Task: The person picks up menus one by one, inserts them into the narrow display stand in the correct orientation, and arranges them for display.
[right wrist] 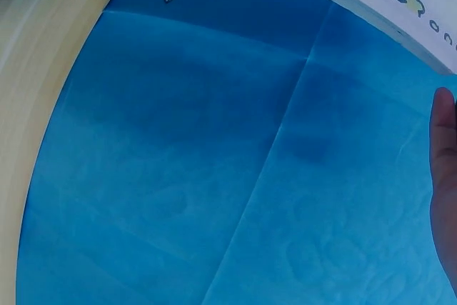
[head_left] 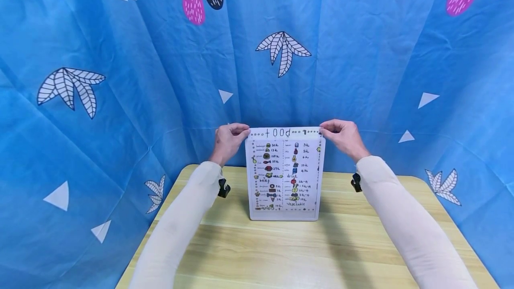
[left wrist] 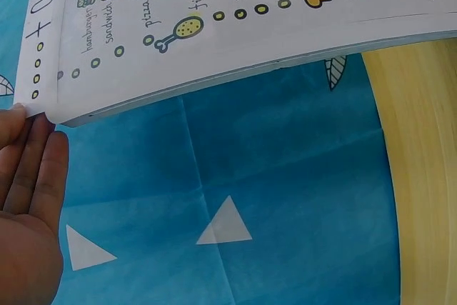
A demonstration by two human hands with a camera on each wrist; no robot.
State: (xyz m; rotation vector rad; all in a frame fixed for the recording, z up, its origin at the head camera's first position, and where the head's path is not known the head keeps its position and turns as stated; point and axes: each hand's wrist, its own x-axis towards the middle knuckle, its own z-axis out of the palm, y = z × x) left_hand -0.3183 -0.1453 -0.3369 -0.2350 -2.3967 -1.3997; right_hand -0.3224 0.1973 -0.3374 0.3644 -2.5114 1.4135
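Observation:
A white board (head_left: 284, 216) stands upright, slightly leaning, on the table. Over its front lies a hand-drawn paper menu (head_left: 283, 173) with small coloured food pictures, prices and the words "beef", "drink" and "vegetable". The sheet's top strip, lettered "food", reaches past the board's upper edge. My left hand (head_left: 230, 141) pinches the sheet's top left corner between thumb and fingers. At the top right corner my right hand (head_left: 344, 137) pinches the paper likewise. In the left wrist view, the left hand's fingers (left wrist: 48, 169) lie behind the sheet, just beyond the board's rounded corner.
A light wooden table (head_left: 277, 253) carries the board, with shadows of both arms across it. Behind and to both sides hangs a blue curtain (head_left: 345, 75) printed with leaves and triangles. A dark clip-like device (head_left: 223, 187) sits at the left wrist, another (head_left: 356, 182) at the right.

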